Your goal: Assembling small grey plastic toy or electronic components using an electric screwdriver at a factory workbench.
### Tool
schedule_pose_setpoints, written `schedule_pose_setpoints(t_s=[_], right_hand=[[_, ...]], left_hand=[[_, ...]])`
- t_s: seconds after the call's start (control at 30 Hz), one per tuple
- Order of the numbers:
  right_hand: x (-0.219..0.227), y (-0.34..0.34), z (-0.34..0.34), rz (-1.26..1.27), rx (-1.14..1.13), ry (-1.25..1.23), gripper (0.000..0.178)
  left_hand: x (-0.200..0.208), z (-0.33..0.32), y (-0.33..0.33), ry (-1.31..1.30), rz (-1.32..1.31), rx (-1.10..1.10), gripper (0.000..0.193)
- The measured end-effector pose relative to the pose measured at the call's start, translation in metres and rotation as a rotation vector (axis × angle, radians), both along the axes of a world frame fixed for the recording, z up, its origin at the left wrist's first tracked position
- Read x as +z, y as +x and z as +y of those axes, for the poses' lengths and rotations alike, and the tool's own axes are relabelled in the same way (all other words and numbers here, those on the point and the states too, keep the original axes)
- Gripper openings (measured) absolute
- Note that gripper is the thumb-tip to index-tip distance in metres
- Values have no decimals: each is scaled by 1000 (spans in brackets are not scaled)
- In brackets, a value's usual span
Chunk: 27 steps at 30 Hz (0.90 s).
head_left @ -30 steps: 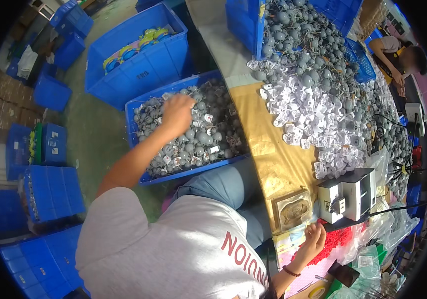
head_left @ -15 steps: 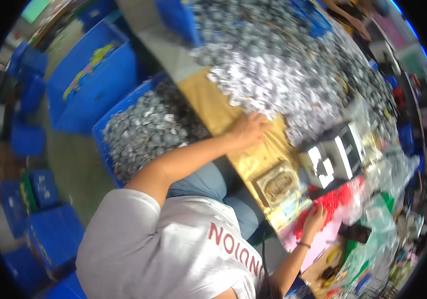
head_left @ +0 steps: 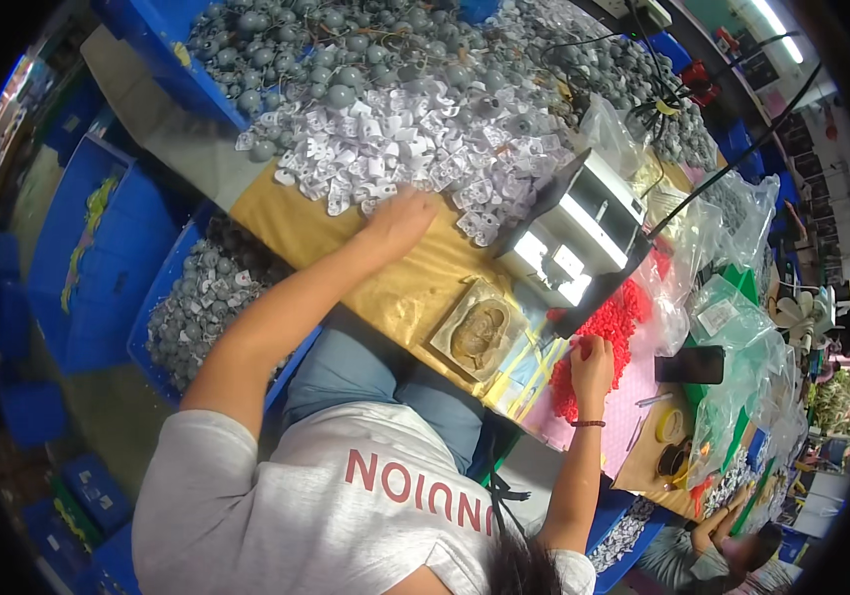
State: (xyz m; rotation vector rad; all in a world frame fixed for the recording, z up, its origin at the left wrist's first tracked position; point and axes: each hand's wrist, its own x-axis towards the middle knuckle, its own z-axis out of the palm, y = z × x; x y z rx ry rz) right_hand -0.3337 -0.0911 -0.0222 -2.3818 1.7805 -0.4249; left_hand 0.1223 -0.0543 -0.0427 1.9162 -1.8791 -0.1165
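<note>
My left hand [head_left: 400, 220] lies palm down, fingers spread, at the near edge of a pile of small white parts [head_left: 395, 139] on the yellow-brown table top [head_left: 346, 248]. Behind the white parts lies a heap of grey round parts [head_left: 306, 59]. My right hand [head_left: 592, 362] rests with curled fingers on a heap of small red pieces [head_left: 611, 319]; whether it holds any is unclear. Between my hands sit a tan mould block [head_left: 475, 332] and a small grey-and-white machine [head_left: 574, 233].
A blue bin [head_left: 147, 317] of grey parts stands by my left knee, with more blue bins [head_left: 88, 248] on the floor. A black phone [head_left: 691, 365], clear plastic bags [head_left: 742, 327] and a tape roll [head_left: 668, 424] lie right. Another person [head_left: 732, 535] sits at the lower right.
My left hand has come up out of the blue bin of grey parts and moved across to the white parts on the table. My right hand stays at the red pieces.
</note>
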Motion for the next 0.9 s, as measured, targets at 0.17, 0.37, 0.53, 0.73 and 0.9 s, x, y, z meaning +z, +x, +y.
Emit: schedule_pose_setpoints(t_s=[0.17,0.37,0.53,0.73,0.9], right_hand=[[-5,-8,6,-79,-14,-83,9],[12,-5,11,-584,-86,-2,9],[43,13,32,-978,-99,277,13],[40,58,58,-880,97,303,13],[28,79,72,-917,116,311,10]], left_hand=[[20,60,-18,41,11,-369,17],[40,51,-2,174,217,-340,15],[50,40,-45,68,304,-383,16],[66,60,-133,-194,325,-545,23],[60,79,-140,-153,130,-597,36]])
